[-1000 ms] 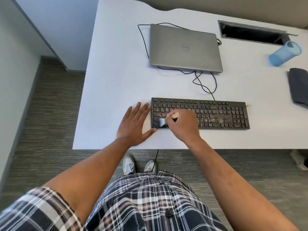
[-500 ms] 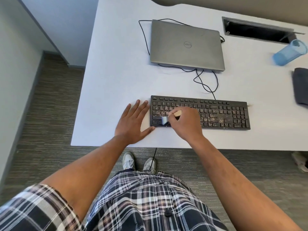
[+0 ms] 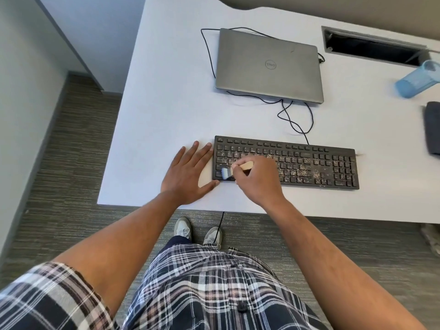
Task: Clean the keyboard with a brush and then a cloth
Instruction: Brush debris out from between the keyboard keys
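Two hands, right hand (image 3: 256,179) gripping brush (image 3: 234,169) bristles-left on keyboard (image 3: 321,163), left hand (image 3: 187,173) flat.

A white desk (image 3: 166,96) stands on grey striped carpet (image 3: 59,175). Pale walls (image 3: 21,67) rise to the left; a dark cable slot (image 3: 371,47) sits far right.

Matt black plastic keyboard (image 3: 309,160), pale wooden brush (image 3: 246,166) handle, smooth white desk (image 3: 166,91)

left hand (image 3: 188,172) lies flat, fingers spread, thumb out to its right; right hand (image 3: 256,179) curled in a pinch, both forearms stretched forward
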A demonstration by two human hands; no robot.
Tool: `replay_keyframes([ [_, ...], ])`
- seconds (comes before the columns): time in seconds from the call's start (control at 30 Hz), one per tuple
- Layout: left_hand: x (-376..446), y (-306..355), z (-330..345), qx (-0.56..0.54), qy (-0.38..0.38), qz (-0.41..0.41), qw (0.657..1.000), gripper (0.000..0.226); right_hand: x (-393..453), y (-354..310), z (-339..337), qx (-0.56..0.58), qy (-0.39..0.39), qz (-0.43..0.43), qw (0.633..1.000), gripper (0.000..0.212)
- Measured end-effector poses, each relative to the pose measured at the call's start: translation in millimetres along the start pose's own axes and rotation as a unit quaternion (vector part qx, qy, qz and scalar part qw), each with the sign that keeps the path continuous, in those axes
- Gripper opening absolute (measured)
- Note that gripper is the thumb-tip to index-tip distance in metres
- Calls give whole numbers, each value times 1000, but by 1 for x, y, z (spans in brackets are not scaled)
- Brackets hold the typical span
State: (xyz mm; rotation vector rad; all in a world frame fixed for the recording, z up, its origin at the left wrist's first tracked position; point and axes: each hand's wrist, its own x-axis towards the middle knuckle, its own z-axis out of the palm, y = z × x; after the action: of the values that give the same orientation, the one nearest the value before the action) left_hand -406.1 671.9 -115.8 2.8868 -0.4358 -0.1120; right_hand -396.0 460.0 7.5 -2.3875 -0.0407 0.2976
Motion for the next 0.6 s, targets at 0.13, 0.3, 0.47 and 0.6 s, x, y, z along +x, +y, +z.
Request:
replay_keyframes([
  [0.13,1,0,1,0,9,2,1000,92,-2,3,2,11,-24,-6,1000,13],
  [0.3,1,1,1,0,18,-3,1000,92,-2,5,2,-11,-30,-16,999,14],
  [0.47,0,2,0,-4,24,-7,1000,92,-1,6,-6,57,-4,-19,998,11],
  [0.6,0,3,-1,-14,36,-10,999,91,1,13,-2,-3,-8,-10,1000,12],
])
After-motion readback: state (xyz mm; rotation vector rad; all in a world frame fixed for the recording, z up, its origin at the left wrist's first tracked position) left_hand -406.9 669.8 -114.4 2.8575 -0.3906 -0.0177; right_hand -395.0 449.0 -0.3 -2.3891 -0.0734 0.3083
